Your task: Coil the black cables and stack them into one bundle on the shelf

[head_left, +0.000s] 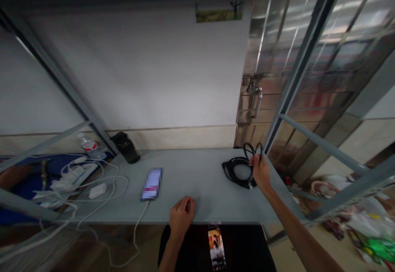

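Note:
At the right end of the grey tabletop [197,169], my right hand [261,172] is closed on a loop of thin black cable [247,150]. A larger coil of black cable [230,174] lies flat on the table just left of that hand; whether the two are one cable I cannot tell. My left hand [181,213] rests at the table's front edge, its fingers curled into a loose fist with nothing visible in them. Left of it lies a phone [152,184] with a lit screen and a white charging cable [137,226] plugged into its lower end.
Another phone [217,247] lies on my dark-clothed lap. At the left are a black bottle [125,147], a white charger [97,190], tangled white cables and a clear water bottle [91,146]. Another person's hand [15,176] shows at far left. Metal posts [304,64] frame the table.

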